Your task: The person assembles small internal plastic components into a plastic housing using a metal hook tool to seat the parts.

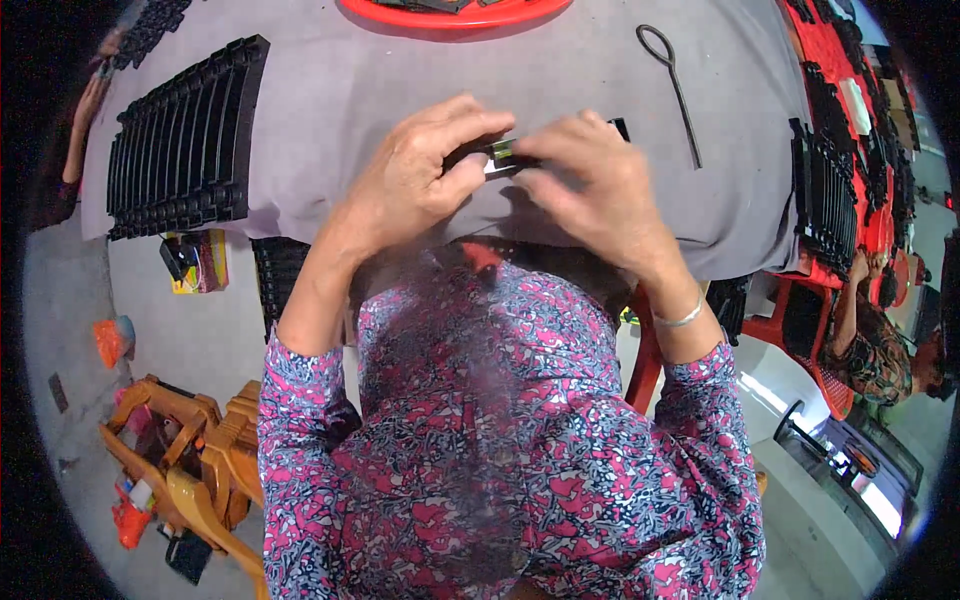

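Above the near edge of the grey cloth, my left hand (425,165) pinches a slim black piece (501,152) with a shiny, pale greenish face between thumb and fingers. Most of that piece is covered by the hands, so its exact kind cannot be made out. My right hand (600,185) is at its other side, thumb and forefinger close to it, the fingers smeared by motion. A black end (621,129) sticks out past the right hand's knuckles; whether it belongs to the same piece is hidden. A silver bangle (682,312) circles my right wrist.
A grey cloth (330,60) covers the table. Rows of black slatted parts (185,140) lie at left, more black parts (826,190) at right. Beyond my hands are a red tray (455,17) and a looped metal rod (681,95). Other people's arms (850,310) show at both sides.
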A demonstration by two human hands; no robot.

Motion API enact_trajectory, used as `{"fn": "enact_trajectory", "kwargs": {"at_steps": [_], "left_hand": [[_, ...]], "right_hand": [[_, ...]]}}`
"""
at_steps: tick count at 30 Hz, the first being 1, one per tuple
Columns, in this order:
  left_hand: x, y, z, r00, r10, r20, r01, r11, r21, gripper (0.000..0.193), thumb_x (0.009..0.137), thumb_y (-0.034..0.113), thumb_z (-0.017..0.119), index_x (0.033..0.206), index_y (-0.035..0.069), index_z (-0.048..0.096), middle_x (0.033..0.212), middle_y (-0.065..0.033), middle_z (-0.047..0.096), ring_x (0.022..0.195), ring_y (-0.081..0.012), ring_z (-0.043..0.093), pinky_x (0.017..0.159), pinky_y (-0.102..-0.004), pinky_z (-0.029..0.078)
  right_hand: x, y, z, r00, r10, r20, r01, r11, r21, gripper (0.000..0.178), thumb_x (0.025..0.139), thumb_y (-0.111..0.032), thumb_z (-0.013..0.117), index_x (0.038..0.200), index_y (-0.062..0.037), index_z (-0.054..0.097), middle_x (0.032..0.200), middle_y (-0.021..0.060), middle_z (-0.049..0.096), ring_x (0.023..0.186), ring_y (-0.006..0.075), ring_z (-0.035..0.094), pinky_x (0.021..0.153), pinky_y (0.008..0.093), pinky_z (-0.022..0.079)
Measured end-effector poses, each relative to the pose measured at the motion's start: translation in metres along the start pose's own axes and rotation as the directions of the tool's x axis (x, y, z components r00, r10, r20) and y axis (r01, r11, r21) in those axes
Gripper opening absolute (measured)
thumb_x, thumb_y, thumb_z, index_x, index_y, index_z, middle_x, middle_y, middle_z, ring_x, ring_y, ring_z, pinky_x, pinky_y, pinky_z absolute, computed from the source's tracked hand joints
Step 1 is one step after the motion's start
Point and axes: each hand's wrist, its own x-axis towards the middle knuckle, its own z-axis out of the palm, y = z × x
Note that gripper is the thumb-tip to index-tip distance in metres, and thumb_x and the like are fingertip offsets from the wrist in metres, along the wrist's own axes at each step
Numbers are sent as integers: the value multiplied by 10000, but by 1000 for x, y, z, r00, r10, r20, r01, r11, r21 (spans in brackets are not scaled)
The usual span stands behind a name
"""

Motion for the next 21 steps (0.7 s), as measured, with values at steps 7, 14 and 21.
{"fn": "enact_trajectory", "kwargs": {"at_steps": [7, 14, 21], "left_hand": [[-11, 15, 6, 998, -51, -38, 59, 966, 252, 453, 704, 56, 776, 1132, -16, 644, 1015, -132, 638, 917, -305, 646, 799, -360, 521], [-2, 12, 23, 986, 14, -165, 28, 969, 247, 336, 686, 85, 770, 1003, 30, 677, 854, -100, 590, 790, -303, 605, 667, -409, 472], [-2, 9, 25, 986, -7, -164, 52, 961, 272, 325, 666, 109, 796, 966, 45, 689, 795, -87, 553, 757, -289, 589, 640, -412, 456]], "right_hand": [[11, 96, -45, 806, 476, -351, -482, 873, 77, 343, 856, -319, 706, 1020, -18, 720, 981, 157, 708, 846, 290, 687, 750, 362, 541], [46, 173, -32, 761, 554, -339, -623, 769, -144, 669, 750, -485, 757, 1146, 45, 655, 985, 225, 692, 918, 318, 677, 820, 398, 525], [53, 173, -27, 707, 629, -324, -657, 754, 29, 587, 753, -443, 779, 1096, 23, 685, 869, 133, 720, 827, 239, 695, 787, 358, 532]]}}
